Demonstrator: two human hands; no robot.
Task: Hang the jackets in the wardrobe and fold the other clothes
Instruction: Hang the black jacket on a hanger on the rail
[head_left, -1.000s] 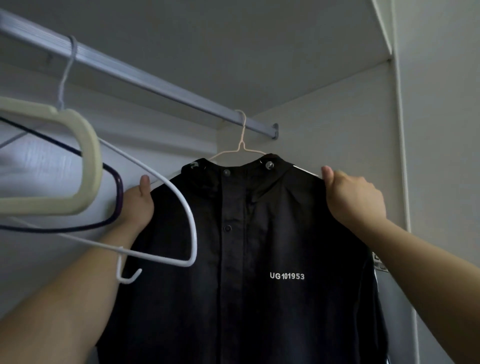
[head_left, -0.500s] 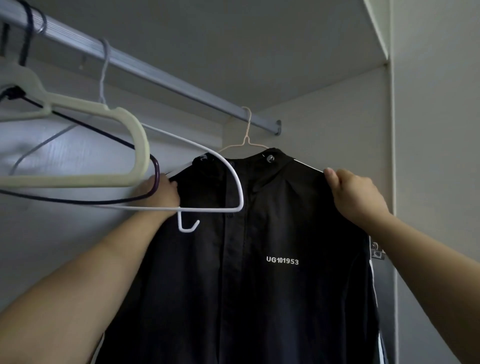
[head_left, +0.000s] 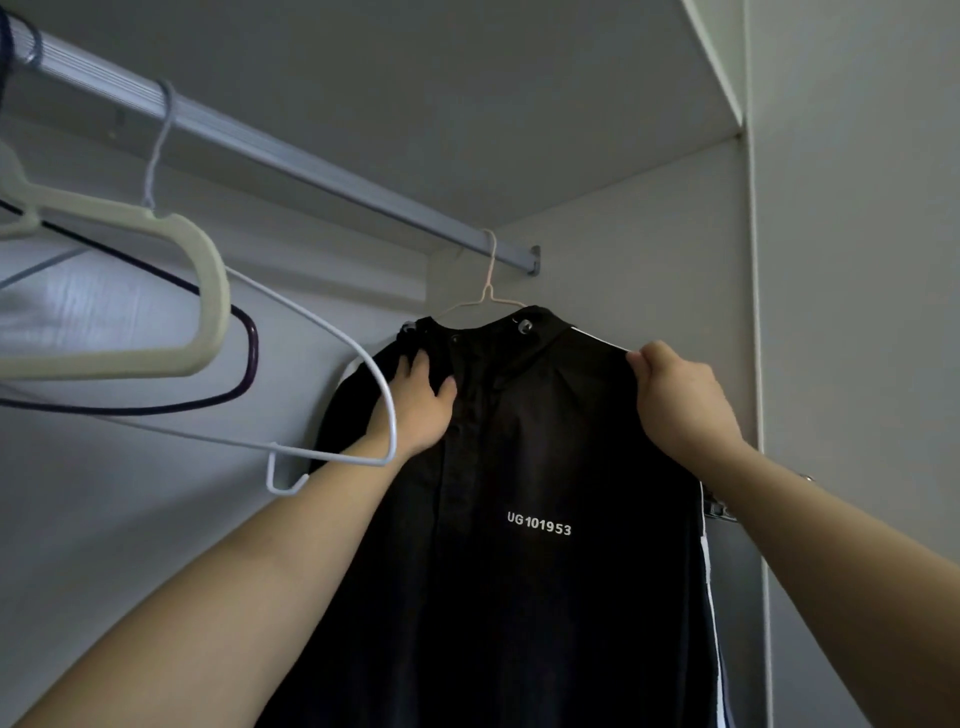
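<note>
A black jacket (head_left: 545, 467) with white lettering hangs on a thin pale wire hanger (head_left: 488, 291) from the wardrobe rail (head_left: 311, 166), near the rail's right end. My left hand (head_left: 421, 405) lies flat on the jacket's front by the left shoulder, fingers straight, thumb out to the right. My right hand (head_left: 675, 395) pinches the fabric at the jacket's right shoulder. The jacket's lower part runs out of the frame.
Empty hangers hang on the rail to the left: a thick cream hanger (head_left: 156, 291), a dark purple hanger (head_left: 244, 358) and a white wire hanger (head_left: 332, 395) that crosses in front of my left wrist. The wardrobe's side wall (head_left: 675, 249) stands close on the right.
My left hand has moved right, from the jacket's left shoulder edge onto its front, and now lies flat. My right hand keeps its grip. The empty hangers have swung.
</note>
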